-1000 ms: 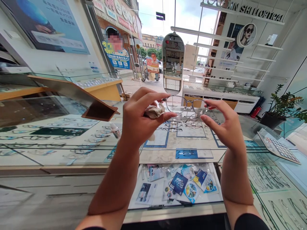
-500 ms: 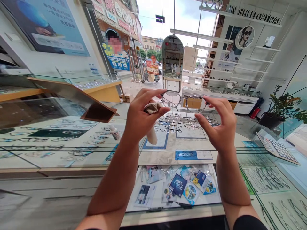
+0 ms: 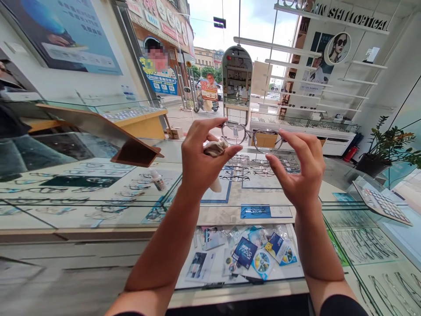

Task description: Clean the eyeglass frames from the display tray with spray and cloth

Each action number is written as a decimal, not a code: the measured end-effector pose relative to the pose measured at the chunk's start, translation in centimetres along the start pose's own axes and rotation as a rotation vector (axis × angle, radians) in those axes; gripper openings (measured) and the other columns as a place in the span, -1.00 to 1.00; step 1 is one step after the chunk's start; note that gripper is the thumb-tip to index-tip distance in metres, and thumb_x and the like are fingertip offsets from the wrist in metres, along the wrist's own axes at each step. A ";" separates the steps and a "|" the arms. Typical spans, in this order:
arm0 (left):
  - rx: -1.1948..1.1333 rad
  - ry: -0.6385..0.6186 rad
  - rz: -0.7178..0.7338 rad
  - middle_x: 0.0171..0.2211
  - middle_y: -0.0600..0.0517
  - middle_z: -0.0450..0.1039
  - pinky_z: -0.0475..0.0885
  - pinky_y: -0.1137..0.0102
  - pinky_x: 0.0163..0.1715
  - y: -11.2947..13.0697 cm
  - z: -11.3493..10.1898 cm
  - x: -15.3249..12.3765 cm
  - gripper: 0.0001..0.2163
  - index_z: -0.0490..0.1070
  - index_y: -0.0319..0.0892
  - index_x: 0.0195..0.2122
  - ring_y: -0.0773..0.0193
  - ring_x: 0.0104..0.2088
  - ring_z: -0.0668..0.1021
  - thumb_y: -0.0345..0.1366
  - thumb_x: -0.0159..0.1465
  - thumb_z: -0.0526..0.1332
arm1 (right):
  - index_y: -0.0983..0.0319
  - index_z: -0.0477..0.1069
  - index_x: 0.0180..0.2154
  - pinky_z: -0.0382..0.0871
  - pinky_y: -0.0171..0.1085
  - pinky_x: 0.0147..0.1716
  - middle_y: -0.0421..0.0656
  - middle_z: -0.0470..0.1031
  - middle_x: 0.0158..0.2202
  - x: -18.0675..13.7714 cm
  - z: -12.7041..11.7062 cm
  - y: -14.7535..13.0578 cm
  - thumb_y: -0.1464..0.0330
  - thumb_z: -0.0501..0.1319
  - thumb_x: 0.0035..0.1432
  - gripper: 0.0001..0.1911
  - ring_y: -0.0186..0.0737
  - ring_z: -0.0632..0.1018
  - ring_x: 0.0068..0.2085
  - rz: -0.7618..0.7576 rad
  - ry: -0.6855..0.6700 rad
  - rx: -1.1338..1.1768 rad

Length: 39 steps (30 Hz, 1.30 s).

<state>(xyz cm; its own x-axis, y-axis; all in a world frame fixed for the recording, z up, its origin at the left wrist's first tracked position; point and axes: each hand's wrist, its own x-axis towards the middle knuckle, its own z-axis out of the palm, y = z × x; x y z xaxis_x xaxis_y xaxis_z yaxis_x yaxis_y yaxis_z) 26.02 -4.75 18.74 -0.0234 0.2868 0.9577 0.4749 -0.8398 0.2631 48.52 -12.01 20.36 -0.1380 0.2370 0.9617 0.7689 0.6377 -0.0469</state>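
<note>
Two hands raised over glass surface [image 3: 230, 210]: I see left hand [image 3: 202, 158] pinching left rim of eyeglasses [image 3: 251, 137], cloth [image 3: 214, 148] bunched in same grip; right hand [image 3: 301, 169] fingers closed on right rim. Eyeglasses held level, above surface's far edge. Spray bottle [image 3: 158, 180] stands left.

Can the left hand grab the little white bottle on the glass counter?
Probably not right away. The left hand is full: it pinches one side of the glasses and holds a cloth. The small white bottle stands just below and to its left on the glass counter, with nothing between them.
</note>
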 end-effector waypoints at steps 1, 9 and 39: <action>0.014 0.011 0.010 -0.03 0.02 0.50 0.50 0.35 -0.26 0.1 0.0 0.0 -0.46 0.47 0.03 0.14 0.30 -0.31 0.49 0.08 0.19 0.46 | 0.00 0.42 0.22 0.45 0.14 0.13 -0.09 0.54 0.03 0.0 0.0 0.0 0.24 0.28 0.32 -0.55 0.06 0.52 0.08 0.016 -0.001 0.012; 0.047 0.053 0.040 -0.04 -0.04 0.49 0.51 0.26 -0.25 1.7 -0.2 -0.2 -0.49 0.47 0.06 0.11 0.13 -0.13 0.53 0.06 0.18 0.47 | 0.00 0.38 0.24 0.52 0.05 0.04 -0.08 0.55 0.11 0.0 0.0 0.3 0.19 0.26 0.33 -0.53 0.01 0.57 0.09 0.196 -0.071 0.133; -0.019 -0.019 -0.047 -0.16 0.05 0.52 0.51 0.30 -0.33 2.6 -1.1 -0.2 -0.55 0.48 0.05 0.09 0.21 -0.22 0.57 0.02 0.22 0.46 | 0.07 0.45 0.11 0.50 -0.03 0.01 -0.13 0.57 -0.04 0.2 -0.8 0.2 0.17 0.30 0.27 -0.61 -0.10 0.58 -0.04 0.253 -0.136 0.197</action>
<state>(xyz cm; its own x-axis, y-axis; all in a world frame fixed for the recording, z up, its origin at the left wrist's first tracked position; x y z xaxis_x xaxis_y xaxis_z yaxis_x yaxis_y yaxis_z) 26.31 -7.50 19.37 -0.0286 0.3350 0.9418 0.4570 -0.8336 0.3103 49.19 -12.43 20.78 -0.0507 0.4924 0.8689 0.6556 0.6727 -0.3430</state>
